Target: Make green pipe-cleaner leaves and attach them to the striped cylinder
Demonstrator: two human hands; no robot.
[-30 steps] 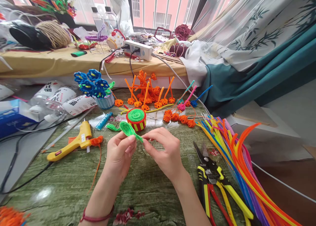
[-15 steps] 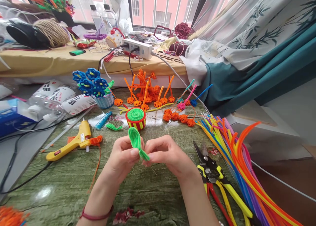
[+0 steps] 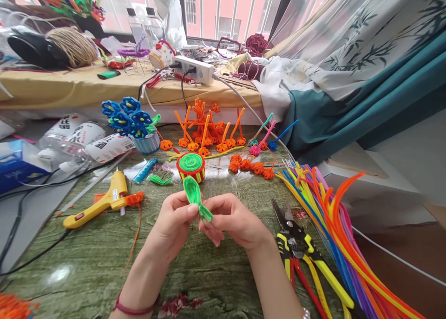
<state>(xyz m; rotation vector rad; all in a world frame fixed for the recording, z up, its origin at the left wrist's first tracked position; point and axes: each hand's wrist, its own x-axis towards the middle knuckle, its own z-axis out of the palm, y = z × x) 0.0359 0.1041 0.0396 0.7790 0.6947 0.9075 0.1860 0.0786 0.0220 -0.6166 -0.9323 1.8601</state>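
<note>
A green pipe-cleaner leaf (image 3: 193, 191) is pinched between my two hands just above the table. My left hand (image 3: 177, 221) grips its middle with thumb and fingers, the broad looped end pointing up and away. At the narrow tail my right hand (image 3: 232, 219) is closed, thumb against fingers. Right behind the leaf stands a small round pot (image 3: 191, 165) with a green coiled top and red and yellow striped sides. Another green leaf (image 3: 160, 180) lies on the table to the left of the pot.
A yellow glue gun (image 3: 111, 198) lies left, its cable trailing. Pliers (image 3: 296, 240) and a bundle of colourful pipe cleaners (image 3: 334, 226) lie right. Orange pipe-cleaner flowers (image 3: 204, 133), a pot of blue flowers (image 3: 132, 123) and plastic bottles (image 3: 83, 135) stand or lie at the back.
The leaf has shifted slightly right and its tail has turned a little in my fingers. The fingers of my right hand now reach lower beneath it.
</note>
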